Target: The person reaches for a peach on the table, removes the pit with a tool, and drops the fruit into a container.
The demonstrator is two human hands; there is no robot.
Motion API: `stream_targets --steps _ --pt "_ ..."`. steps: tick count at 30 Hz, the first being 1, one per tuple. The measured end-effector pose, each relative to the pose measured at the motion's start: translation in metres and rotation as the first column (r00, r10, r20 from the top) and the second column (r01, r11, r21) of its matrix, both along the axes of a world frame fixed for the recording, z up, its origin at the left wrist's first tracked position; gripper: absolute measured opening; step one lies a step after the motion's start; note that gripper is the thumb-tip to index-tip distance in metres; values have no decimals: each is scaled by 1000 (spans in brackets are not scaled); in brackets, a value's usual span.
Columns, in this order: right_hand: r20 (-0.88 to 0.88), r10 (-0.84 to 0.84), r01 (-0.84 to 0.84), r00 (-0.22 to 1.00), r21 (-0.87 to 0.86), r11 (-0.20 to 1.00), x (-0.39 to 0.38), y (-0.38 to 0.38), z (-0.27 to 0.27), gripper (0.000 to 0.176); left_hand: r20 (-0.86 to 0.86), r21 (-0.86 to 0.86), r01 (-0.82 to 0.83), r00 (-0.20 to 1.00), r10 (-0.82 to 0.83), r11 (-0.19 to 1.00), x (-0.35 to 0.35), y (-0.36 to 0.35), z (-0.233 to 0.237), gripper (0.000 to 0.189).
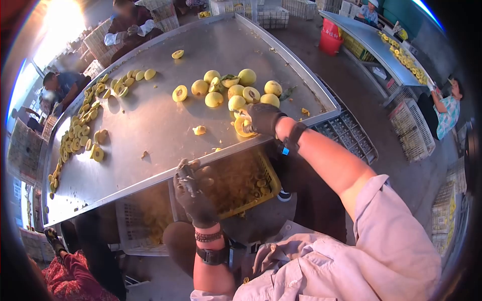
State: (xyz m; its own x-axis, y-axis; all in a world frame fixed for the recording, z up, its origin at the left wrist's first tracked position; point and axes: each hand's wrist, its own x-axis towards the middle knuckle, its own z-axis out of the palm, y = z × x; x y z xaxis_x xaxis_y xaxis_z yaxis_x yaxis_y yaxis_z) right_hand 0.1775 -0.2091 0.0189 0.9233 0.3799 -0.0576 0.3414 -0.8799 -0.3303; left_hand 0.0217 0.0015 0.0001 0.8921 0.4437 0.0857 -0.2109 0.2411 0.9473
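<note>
My right hand [266, 119], in a dark glove, reaches over the near edge of the metal table. Its fingers close on a yellow peach half [244, 127]. Right beside it lies a cluster of yellow peaches [214, 99], some whole and some cut open with brown centres. My left hand [195, 193], also gloved, hangs at the table's near rim. Its fingers look loosely bent and apart, with grey smears on them; I see no fruit in it. A small torn piece of peach [200, 130] rests on the table between my hands.
Peach halves [80, 131] line the left side of the metal table [150, 113]. Below the near edge stands a yellow crate [273, 188] with fruit scraps, beside a white crate [125, 231]. Other people sit around this table and at a second table [361, 40]. A red bucket [330, 37] stands between.
</note>
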Motion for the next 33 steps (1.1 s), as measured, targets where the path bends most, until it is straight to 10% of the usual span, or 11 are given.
stream_targets --steps 9,15,16,18,21,24,26,28,30,32,33 --pt "-120 169 -173 978 -28 984 5 34 7 52 19 197 114 993 -120 974 26 -12 -22 36" --pt "-236 309 -85 921 651 754 -25 46 35 45 179 127 24 983 -46 992 38 -17 -18 45" --pt "-176 365 -148 914 694 705 -33 51 39 45 214 371 -11 974 -74 929 36 -14 -18 44" --pt "151 408 -417 900 571 708 -33 63 9 44 249 771 -94 955 -163 629 31 -7 -19 44" --pt "412 297 -479 861 462 747 -31 61 1 39 145 137 112 981 -132 984 35 -9 -25 49" --pt "449 255 -409 856 289 866 -29 46 2 39 209 -262 176 970 -122 949 25 -7 -12 55" --pt "201 248 -291 948 223 930 -49 49 14 39 275 57 11 961 -26 998 26 -5 -5 59" --pt "297 242 -306 924 188 933 -86 60 30 36 352 719 -337 931 100 608 18 -3 -9 64" --pt "114 263 -274 958 87 958 -103 67 40 34 222 -167 105 973 -66 980 14 -8 2 67" --pt "176 262 -278 949 72 958 -108 68 26 30 186 -156 147 975 -117 977 13 -7 -1 69" --pt "186 247 -269 951 103 958 -110 69 22 29 176 357 -27 984 -39 934 15 -3 -15 69"
